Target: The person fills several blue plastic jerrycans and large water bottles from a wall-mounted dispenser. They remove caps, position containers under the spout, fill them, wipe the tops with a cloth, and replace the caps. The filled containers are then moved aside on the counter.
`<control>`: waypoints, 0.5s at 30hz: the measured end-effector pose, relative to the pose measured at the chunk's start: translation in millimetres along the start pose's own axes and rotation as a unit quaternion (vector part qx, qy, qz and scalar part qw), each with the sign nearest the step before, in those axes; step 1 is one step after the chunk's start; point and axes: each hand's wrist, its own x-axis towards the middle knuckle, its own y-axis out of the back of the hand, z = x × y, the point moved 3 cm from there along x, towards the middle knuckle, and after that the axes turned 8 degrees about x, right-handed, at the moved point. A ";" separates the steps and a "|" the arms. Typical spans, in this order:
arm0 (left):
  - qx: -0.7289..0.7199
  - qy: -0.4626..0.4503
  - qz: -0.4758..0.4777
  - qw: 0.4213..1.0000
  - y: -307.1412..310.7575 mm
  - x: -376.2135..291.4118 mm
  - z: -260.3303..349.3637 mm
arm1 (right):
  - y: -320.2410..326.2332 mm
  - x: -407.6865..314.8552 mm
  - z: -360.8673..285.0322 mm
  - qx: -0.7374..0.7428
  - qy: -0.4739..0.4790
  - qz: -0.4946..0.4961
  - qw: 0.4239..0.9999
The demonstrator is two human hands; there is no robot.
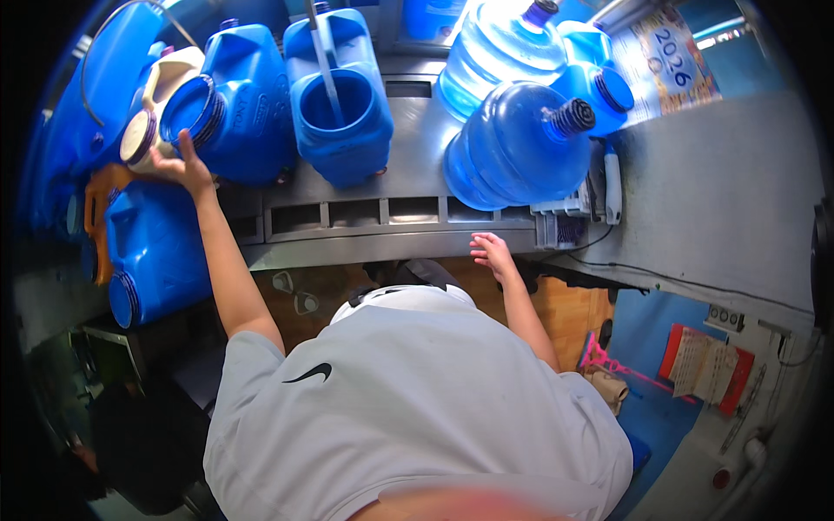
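Observation:
My left hand [186, 166] is raised with fingers apart, just below the wide screw cap [189, 111] of a blue plastic water jug [257, 124]. A cream jug [144, 133] with a pale cap stands beside it; whether my fingertips touch either one I cannot tell. To the right, an uncapped blue jug [355, 159] has a thin pipe [328, 71] reaching into its wide mouth. My right hand [493, 253] hangs empty, fingers loosely spread, at the front edge of the stainless steel counter [417, 159]. Nearest it stands a round blue water bottle [515, 153] with a dark cap.
Behind that bottle are a clear round bottle [495, 49] and another capped blue jug [589, 78]. A blue jug [159, 241] and an orange jug [104, 208] sit at my left. A cable [684, 277] runs along the right-hand wall [717, 195].

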 end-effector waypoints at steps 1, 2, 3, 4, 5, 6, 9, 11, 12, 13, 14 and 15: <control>-0.001 0.009 0.024 1.000 4.0 -6.6 14.1 | 4.4 -3.3 5.2 0.006 0.005 0.008 1.000; -0.030 -0.019 0.042 0.998 6.4 -15.0 32.8 | 9.0 -4.9 9.0 0.008 0.007 0.023 1.000; -0.038 -0.038 0.064 0.996 8.7 -25.2 52.9 | 14.4 -5.2 11.3 0.007 0.007 0.041 0.999; -0.062 -0.087 0.070 0.992 9.5 -39.8 76.2 | 21.1 -4.6 10.9 0.034 0.030 0.060 0.997; -0.046 -0.115 0.068 0.990 9.5 -54.2 100.0 | 29.8 -3.6 8.4 0.057 0.050 0.082 0.994; -0.021 -0.165 0.070 0.984 9.0 -68.2 126.2 | 39.7 -1.8 4.3 0.074 0.062 0.113 0.989; -0.070 -0.287 0.032 0.955 -13.0 -112.4 202.2 | 71.5 3.4 -21.8 0.156 0.147 0.188 0.958; -0.131 -0.324 -0.026 0.937 -34.0 -149.6 246.3 | 90.3 3.7 -44.9 0.189 0.185 0.203 0.943; -0.156 -0.316 -0.066 0.933 -47.1 -169.4 265.6 | 99.7 1.9 -57.4 0.202 0.196 0.220 0.934; -0.171 -0.293 -0.112 0.934 -62.3 -189.7 283.3 | 106.1 -0.1 -70.1 0.232 0.214 0.209 0.925; -0.219 -0.288 -0.176 0.916 -81.0 -205.2 300.4 | 112.2 -2.7 -82.9 0.262 0.230 0.203 0.915; -0.250 -0.264 -0.247 0.898 -99.6 -224.2 316.8 | 119.0 -7.1 -95.3 0.291 0.235 0.208 0.904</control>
